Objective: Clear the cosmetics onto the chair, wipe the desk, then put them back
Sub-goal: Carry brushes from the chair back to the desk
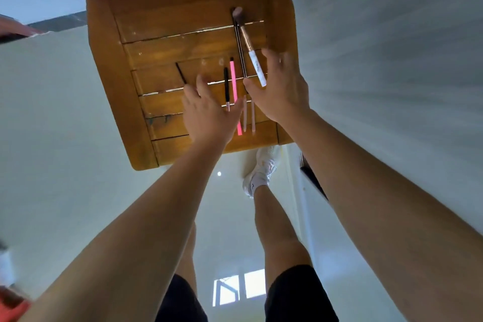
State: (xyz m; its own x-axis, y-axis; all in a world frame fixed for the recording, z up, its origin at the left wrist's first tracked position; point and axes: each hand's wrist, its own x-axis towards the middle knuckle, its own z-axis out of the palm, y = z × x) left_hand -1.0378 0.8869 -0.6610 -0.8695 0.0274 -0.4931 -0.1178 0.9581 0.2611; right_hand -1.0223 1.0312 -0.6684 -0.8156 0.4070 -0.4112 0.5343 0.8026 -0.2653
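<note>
Reaching over the chair (125, 102), both hands spread, gripping nothing: left hand (209, 112) beside the pink pencil (233, 81), right hand (281, 91) by the big brush (251, 53). All the cosmetics (226, 83) lie on the seat slats. Smart play: bunch them together before lifting, and mind the gaps.

Wooden chair (167, 34): amber slatted seat, gaps between slats. Makeup brush (251, 52): white handle, gold collar, brown bristles, lies slantwise near seat's right edge. Thin dark stick (240, 49) just beside it, possibly second brush; too blurred to tell. Bright pink pencil (234, 86) and black pencil (226, 85) side by side mid-seat. Two pale pink pencils (245, 115) near front edge. Short black stick (180, 73) apart, on left.
</note>
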